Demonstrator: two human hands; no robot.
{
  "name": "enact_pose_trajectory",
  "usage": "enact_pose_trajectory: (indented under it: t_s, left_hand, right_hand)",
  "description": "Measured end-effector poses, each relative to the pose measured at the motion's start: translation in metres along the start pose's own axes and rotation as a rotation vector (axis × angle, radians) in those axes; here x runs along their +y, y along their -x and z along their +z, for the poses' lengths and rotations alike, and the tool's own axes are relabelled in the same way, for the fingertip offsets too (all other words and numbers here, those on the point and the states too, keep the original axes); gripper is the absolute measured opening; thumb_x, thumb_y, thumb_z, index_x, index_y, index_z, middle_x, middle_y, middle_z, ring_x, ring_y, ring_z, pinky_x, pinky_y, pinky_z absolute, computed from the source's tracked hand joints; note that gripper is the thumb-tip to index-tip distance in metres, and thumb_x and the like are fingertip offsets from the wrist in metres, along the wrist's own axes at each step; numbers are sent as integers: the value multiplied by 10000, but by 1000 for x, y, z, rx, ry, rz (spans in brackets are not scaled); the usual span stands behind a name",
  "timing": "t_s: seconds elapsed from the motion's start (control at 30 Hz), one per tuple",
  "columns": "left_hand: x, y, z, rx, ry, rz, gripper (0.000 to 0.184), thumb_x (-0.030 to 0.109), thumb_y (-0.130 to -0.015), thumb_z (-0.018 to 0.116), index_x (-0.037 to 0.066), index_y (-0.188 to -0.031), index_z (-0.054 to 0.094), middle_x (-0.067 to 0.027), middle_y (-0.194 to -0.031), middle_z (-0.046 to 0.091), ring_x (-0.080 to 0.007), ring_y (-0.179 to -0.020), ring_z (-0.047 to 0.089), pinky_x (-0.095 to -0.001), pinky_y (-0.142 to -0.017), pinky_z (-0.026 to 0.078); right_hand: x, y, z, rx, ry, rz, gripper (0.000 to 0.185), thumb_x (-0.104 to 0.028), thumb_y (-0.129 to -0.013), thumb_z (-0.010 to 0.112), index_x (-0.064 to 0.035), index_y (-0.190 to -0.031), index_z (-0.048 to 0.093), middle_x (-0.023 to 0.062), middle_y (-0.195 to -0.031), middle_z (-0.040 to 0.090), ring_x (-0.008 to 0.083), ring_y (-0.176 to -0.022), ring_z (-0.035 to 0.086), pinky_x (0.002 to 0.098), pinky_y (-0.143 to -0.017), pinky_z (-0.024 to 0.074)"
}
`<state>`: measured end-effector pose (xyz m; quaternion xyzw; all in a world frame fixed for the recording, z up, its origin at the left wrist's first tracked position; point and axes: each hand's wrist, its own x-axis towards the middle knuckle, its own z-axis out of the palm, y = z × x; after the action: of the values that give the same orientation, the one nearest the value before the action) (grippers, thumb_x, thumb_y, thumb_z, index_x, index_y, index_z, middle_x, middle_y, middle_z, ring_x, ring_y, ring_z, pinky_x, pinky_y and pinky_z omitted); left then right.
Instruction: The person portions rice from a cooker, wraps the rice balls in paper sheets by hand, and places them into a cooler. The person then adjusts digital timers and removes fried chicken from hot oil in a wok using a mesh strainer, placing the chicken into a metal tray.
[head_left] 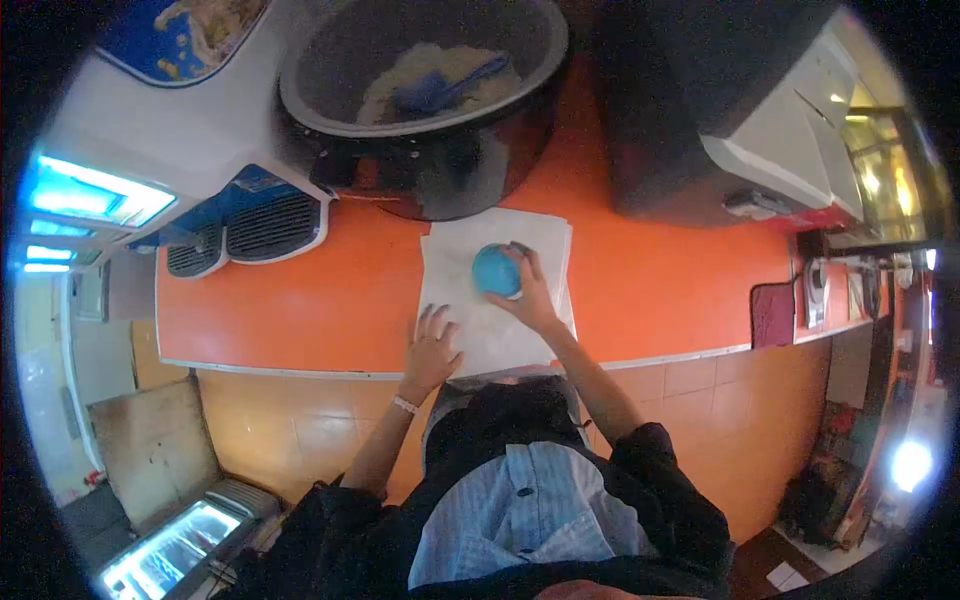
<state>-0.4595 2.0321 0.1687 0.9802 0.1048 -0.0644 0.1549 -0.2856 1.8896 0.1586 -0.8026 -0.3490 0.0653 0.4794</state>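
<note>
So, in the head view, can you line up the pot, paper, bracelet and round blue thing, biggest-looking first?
1. Pot
2. Paper
3. Round blue thing
4. Bracelet, clearly the tiniest

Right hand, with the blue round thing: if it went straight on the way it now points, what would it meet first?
The right hand and blue round thing would probably meet the large dark tub; depth is unclear here.
</note>
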Motion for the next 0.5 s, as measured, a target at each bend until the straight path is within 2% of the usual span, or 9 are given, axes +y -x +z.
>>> enact_pose_trajectory:
  t_s: [0.07, 0.1, 0.13, 0.2, 0.23, 0.3, 0.37, 0.43, 0.5]
  left_hand:
    - [15, -19, 2, 39, 249, 313, 493, 197, -646, 673, 126, -1102, 500, -82, -1246, 403, -304, -1182, 362, -447, -995, 288]
    - [26, -28, 5, 18, 189, 440, 456, 148, -638, 655, 124, -1073, 519, -73, -1185, 448, -274, -1112, 431, -364, -916, 401]
    - [35, -38, 9, 6, 192, 449, 456, 148, -638, 655, 124, -1073, 519, -73, -1185, 448, -274, -1112, 431, -364, -916, 401]
    - [45, -56, 21, -170, 144, 623, 424, 121, -633, 641, 116, -1042, 531, -62, -1115, 484, -242, -1032, 489, -341, -815, 476]
    - [47, -61, 24, -137, 141, 663, 330, 87, -671, 591, 107, -997, 542, -46, -1048, 505, -222, -951, 521, -317, -741, 506]
    - [46, -69, 33, -145, 136, 666, 286, 82, -693, 566, 100, -977, 544, -41, -1025, 512, -219, -931, 526, -318, -740, 503]
    - [40, -72, 41, -168, 181, 622, 189, 63, -754, 491, 72, -933, 550, -29, -991, 522, -213, -891, 534, -311, -732, 498]
    - [38, -70, 38, -173, 165, 564, 184, 91, -745, 523, 62, -925, 549, -43, -985, 521, -221, -897, 527, -315, -744, 490]
    - [38, -68, 34, -172, 150, 504, 193, 118, -736, 554, 52, -917, 547, -56, -979, 519, -228, -903, 521, -319, -756, 483]
  right_hand:
    - [10, 4, -22, 74, 10, 18, 744, -182, -599, 763, -94, -1232, 381, 192, -1210, 374, 371, -1078, 424, 425, -886, 401]
    - [23, 10, -34, 174, 61, 55, 751, -209, -602, 764, -94, -1233, 372, 206, -1214, 366, 385, -1086, 410, 434, -895, 387]
    - [36, 19, -45, 275, 114, 91, 759, -236, -606, 765, -94, -1234, 363, 221, -1218, 357, 399, -1093, 397, 442, -904, 372]
    - [52, 38, -67, 355, 265, 238, 752, -238, -606, 761, -87, -1229, 367, 234, -1215, 359, 399, -1084, 400, 439, -890, 371]
    - [55, 47, -75, 360, 272, 250, 752, -238, -606, 761, -87, -1229, 367, 234, -1215, 359, 399, -1084, 400, 439, -890, 371]
    - [61, 66, -90, 374, 461, 338, 723, -162, -609, 740, -81, -1224, 369, 216, -1212, 364, 396, -1110, 383, 454, -892, 374]
    - [69, 81, -97, 373, 493, 358, 729, -177, -604, 746, -83, -1224, 372, 218, -1227, 349, 397, -1121, 372, 458, -900, 366]
    - [64, 90, -97, 368, 515, 380, 736, -192, -600, 751, -85, -1224, 374, 220, -1242, 333, 398, -1132, 361, 463, -907, 359]
    - [55, 95, -97, 418, 630, 307, 722, -221, -598, 756, -83, -1212, 400, 221, -1260, 311, 400, -1146, 346, 484, -924, 332]
